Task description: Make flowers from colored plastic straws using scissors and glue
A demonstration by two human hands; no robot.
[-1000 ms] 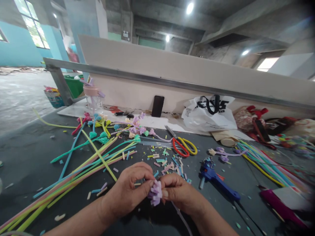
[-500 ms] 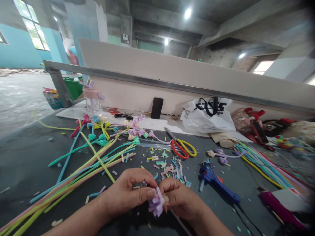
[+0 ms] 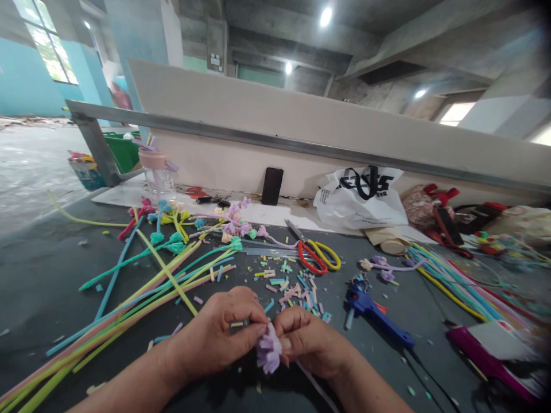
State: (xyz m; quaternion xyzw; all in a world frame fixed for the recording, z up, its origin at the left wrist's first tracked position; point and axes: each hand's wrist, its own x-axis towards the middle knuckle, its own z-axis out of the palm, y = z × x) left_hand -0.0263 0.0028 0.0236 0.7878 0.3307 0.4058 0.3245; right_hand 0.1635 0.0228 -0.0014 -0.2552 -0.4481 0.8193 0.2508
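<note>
A: Containers first — what holds what here?

B: Far left, past the table edge, a small printed bucket (image 3: 82,170) with bright bits poking out of the top; I can't tell what they are. Beside it, a green bin (image 3: 121,152), contents hidden. A clear bottle with a pink lid (image 3: 157,172) stands at the back of the dark table (image 3: 38,281). A white plastic bag (image 3: 360,201) slumps against the pale board, and I can't see inside.

A: And your hands?

B: My left hand (image 3: 215,335) and my right hand (image 3: 307,338) are both pinched shut on a purple foam flower (image 3: 269,351), low in the middle of the view, just above the table. Fingertips of both meet at the petals, and a pale stem (image 3: 312,383) trails down under my right wrist.

A: What lies around them?

B: Just beyond my knuckles, a scatter of cut pastel scraps (image 3: 293,289). To the left, long coloured foam sticks (image 3: 129,310) fan across the table, with finished flowers (image 3: 206,226) further back. Scissors with red and yellow handles (image 3: 316,257) sit behind the scraps. Right of my hands lies a blue glue gun (image 3: 374,315), and further right another bundle of sticks (image 3: 456,281). A black phone (image 3: 272,186) leans upright against the board.

A: Anything blocking?

B: My fingers cover much of the flower's base.
</note>
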